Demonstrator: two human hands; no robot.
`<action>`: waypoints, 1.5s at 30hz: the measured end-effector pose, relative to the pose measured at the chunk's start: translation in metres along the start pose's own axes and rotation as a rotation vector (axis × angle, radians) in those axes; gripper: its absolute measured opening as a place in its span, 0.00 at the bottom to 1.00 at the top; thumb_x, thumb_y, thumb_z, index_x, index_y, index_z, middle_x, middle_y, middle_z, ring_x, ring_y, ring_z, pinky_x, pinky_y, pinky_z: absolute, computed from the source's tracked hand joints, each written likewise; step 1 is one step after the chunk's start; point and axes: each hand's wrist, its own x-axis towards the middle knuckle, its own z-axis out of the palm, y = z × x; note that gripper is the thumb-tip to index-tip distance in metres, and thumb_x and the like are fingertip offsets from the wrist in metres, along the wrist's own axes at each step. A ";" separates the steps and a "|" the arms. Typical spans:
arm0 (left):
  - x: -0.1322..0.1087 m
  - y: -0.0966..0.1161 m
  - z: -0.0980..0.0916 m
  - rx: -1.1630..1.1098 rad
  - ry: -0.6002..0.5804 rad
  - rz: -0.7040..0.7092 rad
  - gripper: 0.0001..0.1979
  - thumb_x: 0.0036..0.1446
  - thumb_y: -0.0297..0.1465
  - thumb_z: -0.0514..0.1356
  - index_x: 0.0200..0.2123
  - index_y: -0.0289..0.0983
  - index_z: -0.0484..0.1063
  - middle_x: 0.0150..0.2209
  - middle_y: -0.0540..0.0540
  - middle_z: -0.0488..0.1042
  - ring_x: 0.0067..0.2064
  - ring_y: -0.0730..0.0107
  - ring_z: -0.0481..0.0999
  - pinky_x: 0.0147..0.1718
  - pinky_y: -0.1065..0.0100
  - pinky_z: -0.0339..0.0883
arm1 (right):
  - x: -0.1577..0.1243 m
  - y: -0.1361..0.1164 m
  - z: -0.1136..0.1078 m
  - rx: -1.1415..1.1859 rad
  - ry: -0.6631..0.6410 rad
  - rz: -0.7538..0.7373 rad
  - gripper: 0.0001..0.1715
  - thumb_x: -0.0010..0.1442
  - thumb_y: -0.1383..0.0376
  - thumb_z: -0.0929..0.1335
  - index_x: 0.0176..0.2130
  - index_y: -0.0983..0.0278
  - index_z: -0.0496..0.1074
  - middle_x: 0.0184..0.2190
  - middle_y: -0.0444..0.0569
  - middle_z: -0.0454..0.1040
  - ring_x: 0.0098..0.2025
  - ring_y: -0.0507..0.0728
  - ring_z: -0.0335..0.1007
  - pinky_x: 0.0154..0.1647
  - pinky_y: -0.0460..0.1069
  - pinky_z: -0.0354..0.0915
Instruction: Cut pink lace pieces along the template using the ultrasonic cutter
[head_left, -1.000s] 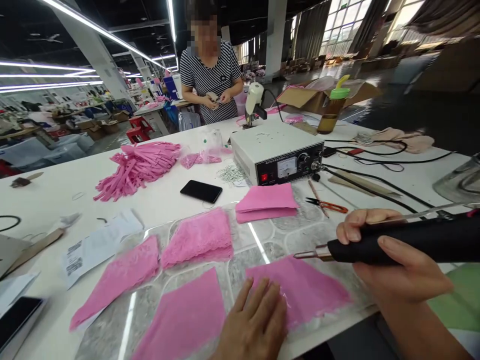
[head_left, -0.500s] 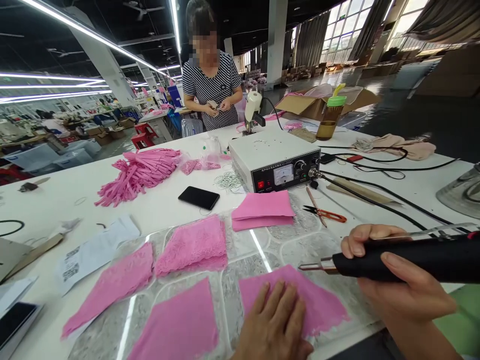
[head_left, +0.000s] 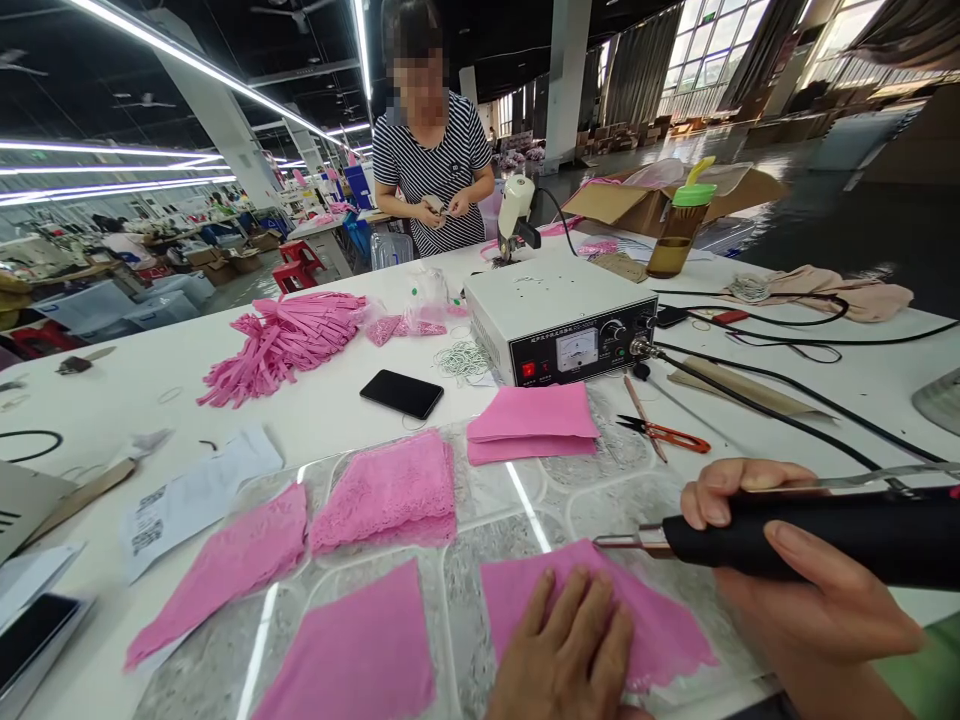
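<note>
Tabletop (head_left: pixel 322 405): pink fabric (head_left: pixel 660 625) under L hand (head_left: pixel 566 655); tool (head_left: pixel 810 535) in R hand (head_left: pixel 795 590).

Black tool (head_left: pixel 817 535) cut off at right edge; left hand (head_left: pixel 566 650) cropped at bottom, covering part of pink cloth (head_left: pixel 652 625). Meter markings on control box (head_left: pixel 559 315) illegible.

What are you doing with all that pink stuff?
The left hand lies flat on a pink lace piece on the marbled mat. The right hand grips a black handheld tool, its metal tip just above the cloth. More pink pieces lie around, and a white machine sits behind. Across the table, another person handles something small.
</note>
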 end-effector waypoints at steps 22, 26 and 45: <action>0.005 -0.004 -0.004 -0.009 -0.034 0.045 0.26 0.69 0.46 0.44 0.47 0.34 0.75 0.51 0.42 0.75 0.59 0.59 0.69 0.66 0.55 0.46 | -0.002 0.004 0.000 -0.068 -0.139 -0.010 0.05 0.51 0.63 0.72 0.32 0.58 0.73 0.26 0.45 0.66 0.25 0.54 0.63 0.24 0.51 0.65; 0.010 -0.007 -0.009 -0.046 -0.060 0.037 0.25 0.70 0.43 0.43 0.46 0.34 0.75 0.50 0.43 0.77 0.59 0.60 0.69 0.66 0.56 0.44 | -0.002 0.002 0.006 -0.084 -0.165 -0.010 0.05 0.51 0.62 0.72 0.31 0.58 0.72 0.28 0.45 0.67 0.26 0.54 0.64 0.25 0.51 0.65; 0.021 -0.019 -0.028 0.030 -0.263 0.193 0.24 0.68 0.44 0.49 0.53 0.33 0.72 0.54 0.43 0.73 0.58 0.60 0.70 0.67 0.57 0.40 | -0.020 -0.050 -0.035 -0.184 0.020 -0.011 0.08 0.45 0.62 0.72 0.29 0.62 0.72 0.23 0.48 0.65 0.22 0.54 0.62 0.19 0.50 0.63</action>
